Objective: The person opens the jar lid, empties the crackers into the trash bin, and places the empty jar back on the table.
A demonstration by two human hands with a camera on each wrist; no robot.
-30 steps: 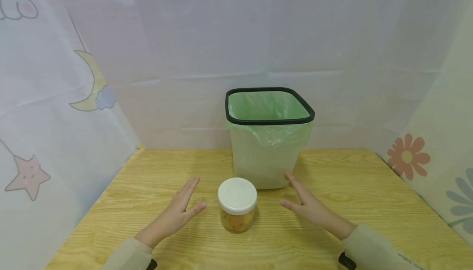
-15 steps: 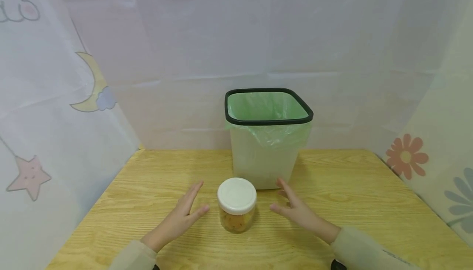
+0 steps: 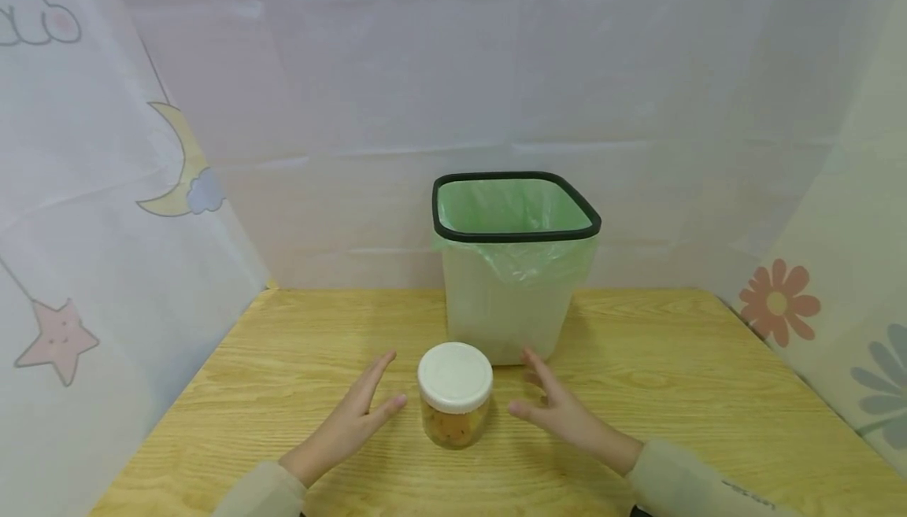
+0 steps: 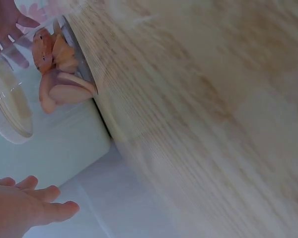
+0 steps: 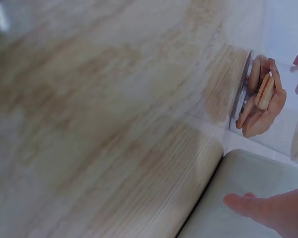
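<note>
A clear jar with a white screw lid point(image 3: 455, 377) stands upright on the wooden table, between my two hands. Several cookies point(image 4: 64, 74) lie at its bottom, seen through its wall in both wrist views. To the left of the jar my left hand point(image 3: 354, 413) hovers, fingers spread and thumb toward the jar, with a gap between. My right hand point(image 3: 567, 415) mirrors it on the other side, thumb and fingers relaxed and apart from the jar. Neither hand holds anything.
Behind the jar stands a white trash bin point(image 3: 510, 297) with a black rim and a green bag liner. The wooden table point(image 3: 340, 320) reaches back to a pale cloth backdrop point(image 3: 383, 108), with printed cloth on both sides.
My right hand has moved left, closer to the jar. My left hand has shifted slightly right toward it. The jar and the bin stay in place.
</note>
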